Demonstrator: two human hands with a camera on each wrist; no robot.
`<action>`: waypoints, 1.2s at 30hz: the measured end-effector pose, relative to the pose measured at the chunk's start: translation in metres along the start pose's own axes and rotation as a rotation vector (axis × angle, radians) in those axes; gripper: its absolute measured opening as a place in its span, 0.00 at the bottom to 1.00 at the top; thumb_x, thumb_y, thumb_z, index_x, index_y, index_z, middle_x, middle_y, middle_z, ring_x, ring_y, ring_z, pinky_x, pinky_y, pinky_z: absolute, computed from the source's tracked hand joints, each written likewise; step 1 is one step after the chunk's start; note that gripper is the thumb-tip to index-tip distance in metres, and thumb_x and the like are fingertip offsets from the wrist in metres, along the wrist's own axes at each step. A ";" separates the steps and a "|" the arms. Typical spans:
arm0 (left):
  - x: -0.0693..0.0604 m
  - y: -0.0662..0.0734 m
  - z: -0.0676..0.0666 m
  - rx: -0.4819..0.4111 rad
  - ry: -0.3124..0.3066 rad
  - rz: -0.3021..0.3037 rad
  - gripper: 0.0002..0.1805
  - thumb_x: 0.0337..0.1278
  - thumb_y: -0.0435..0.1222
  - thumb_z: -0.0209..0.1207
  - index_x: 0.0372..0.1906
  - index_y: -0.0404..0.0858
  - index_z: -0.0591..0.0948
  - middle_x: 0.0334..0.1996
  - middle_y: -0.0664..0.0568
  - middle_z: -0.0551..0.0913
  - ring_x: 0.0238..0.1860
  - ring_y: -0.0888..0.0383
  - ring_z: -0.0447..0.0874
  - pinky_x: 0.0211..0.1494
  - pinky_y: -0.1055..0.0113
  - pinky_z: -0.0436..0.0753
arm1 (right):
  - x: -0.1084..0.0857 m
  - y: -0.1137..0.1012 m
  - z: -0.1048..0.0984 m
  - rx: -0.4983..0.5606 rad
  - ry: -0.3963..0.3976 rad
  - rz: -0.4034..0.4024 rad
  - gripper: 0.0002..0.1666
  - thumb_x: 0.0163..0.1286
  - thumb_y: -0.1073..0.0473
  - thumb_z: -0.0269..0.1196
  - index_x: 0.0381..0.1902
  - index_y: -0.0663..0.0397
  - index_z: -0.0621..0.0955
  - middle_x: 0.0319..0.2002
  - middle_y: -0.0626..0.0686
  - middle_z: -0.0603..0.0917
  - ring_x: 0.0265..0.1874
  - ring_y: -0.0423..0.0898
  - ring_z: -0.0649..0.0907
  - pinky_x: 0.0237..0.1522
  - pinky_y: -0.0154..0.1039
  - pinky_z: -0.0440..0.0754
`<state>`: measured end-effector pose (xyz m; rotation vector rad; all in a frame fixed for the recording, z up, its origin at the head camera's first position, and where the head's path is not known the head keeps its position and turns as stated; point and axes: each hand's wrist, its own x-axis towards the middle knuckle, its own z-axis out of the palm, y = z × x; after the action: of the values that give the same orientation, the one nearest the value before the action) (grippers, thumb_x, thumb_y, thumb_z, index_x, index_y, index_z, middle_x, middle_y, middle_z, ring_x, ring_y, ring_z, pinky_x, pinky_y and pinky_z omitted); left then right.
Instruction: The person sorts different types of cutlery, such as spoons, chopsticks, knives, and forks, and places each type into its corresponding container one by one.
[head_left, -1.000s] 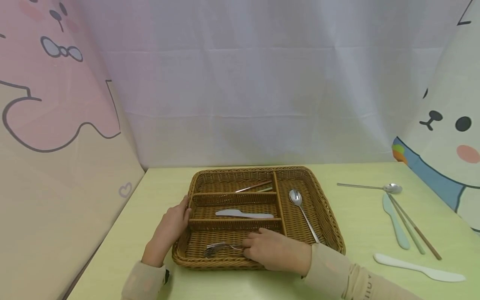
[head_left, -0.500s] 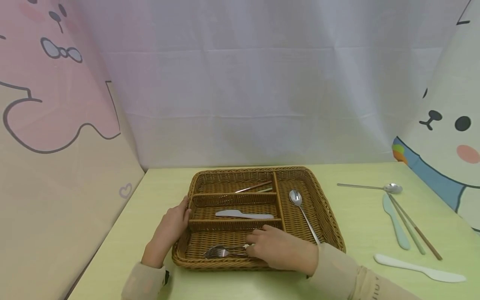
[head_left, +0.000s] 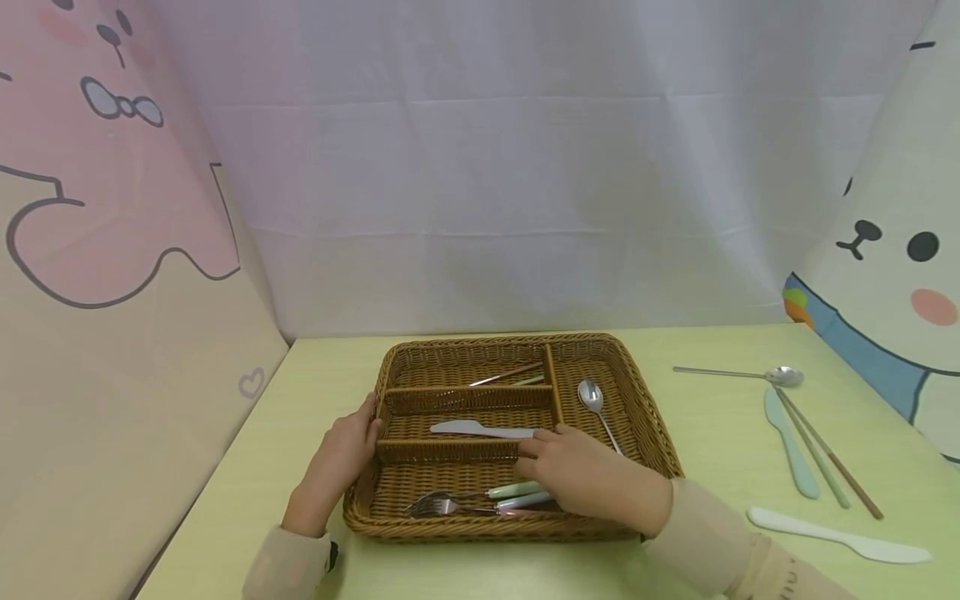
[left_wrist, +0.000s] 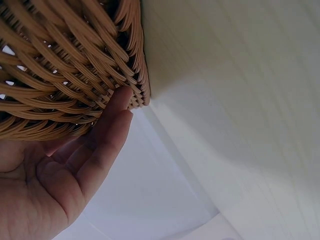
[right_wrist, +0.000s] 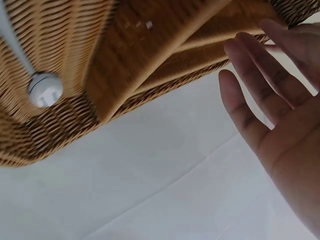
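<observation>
A brown wicker basket (head_left: 420, 532) with compartments stands on the table. My left hand (head_left: 341, 454) holds its left side; in the left wrist view the fingers (left_wrist: 107, 135) lie along the woven wall. Above the front compartment's right end hovers my right hand (head_left: 592, 475), with nothing in its grasp. Its fingers are extended and apart in the right wrist view. Several forks (head_left: 442, 503) with pastel handles (head_left: 517, 490) lie in that compartment, their handle ends partly hidden by the right hand. A pale knife (head_left: 472, 428) occupies the middle compartment, and a spoon (head_left: 591, 397) the right one.
Chopsticks (head_left: 506, 374) lie in the back compartment. Right of the basket on the table (head_left: 720, 433) are another spoon (head_left: 783, 377), a green knife (head_left: 791, 446), a pair of chopsticks (head_left: 832, 462) and a white knife (head_left: 840, 535). A curtain (head_left: 480, 208) hangs behind.
My right hand has let go of a fork in the front compartment and moved up and to the right, uncovering the coloured handles. The left hand stays on the basket.
</observation>
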<state>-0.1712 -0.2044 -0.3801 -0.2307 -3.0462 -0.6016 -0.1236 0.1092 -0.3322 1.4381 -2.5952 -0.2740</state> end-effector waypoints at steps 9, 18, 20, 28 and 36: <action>0.000 -0.001 0.001 0.001 0.001 0.000 0.28 0.67 0.34 0.45 0.67 0.27 0.56 0.09 0.53 0.66 0.09 0.63 0.57 0.14 0.71 0.61 | -0.014 0.029 0.007 0.024 0.203 0.082 0.09 0.55 0.66 0.64 0.35 0.50 0.82 0.33 0.45 0.80 0.33 0.42 0.78 0.34 0.34 0.78; 0.000 0.000 0.001 -0.009 -0.005 -0.003 0.28 0.67 0.34 0.45 0.68 0.28 0.55 0.08 0.53 0.65 0.09 0.63 0.55 0.14 0.71 0.60 | -0.035 0.058 0.012 0.071 0.233 0.214 0.07 0.57 0.67 0.63 0.35 0.53 0.80 0.35 0.50 0.80 0.34 0.46 0.78 0.34 0.40 0.77; 0.000 0.000 0.001 -0.006 -0.004 -0.004 0.28 0.67 0.34 0.45 0.68 0.27 0.55 0.08 0.53 0.65 0.09 0.63 0.55 0.14 0.71 0.60 | -0.040 0.064 0.014 0.072 0.251 0.239 0.07 0.57 0.68 0.63 0.35 0.54 0.80 0.35 0.50 0.80 0.34 0.47 0.78 0.33 0.40 0.77; 0.000 0.000 0.000 0.001 0.004 -0.002 0.28 0.67 0.34 0.45 0.68 0.27 0.56 0.08 0.53 0.66 0.09 0.62 0.56 0.14 0.70 0.60 | -0.064 0.089 0.024 0.074 0.260 0.366 0.09 0.55 0.70 0.62 0.36 0.59 0.80 0.35 0.55 0.81 0.35 0.51 0.79 0.29 0.43 0.78; 0.002 0.000 0.001 0.002 0.005 -0.006 0.28 0.67 0.35 0.46 0.68 0.27 0.56 0.08 0.53 0.65 0.09 0.63 0.55 0.14 0.72 0.59 | -0.091 0.109 0.033 0.123 0.223 0.476 0.13 0.53 0.68 0.66 0.38 0.59 0.80 0.36 0.55 0.81 0.34 0.53 0.79 0.28 0.45 0.76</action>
<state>-0.1727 -0.2036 -0.3804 -0.2196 -3.0435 -0.5982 -0.1726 0.2455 -0.3429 0.7813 -2.6950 0.1036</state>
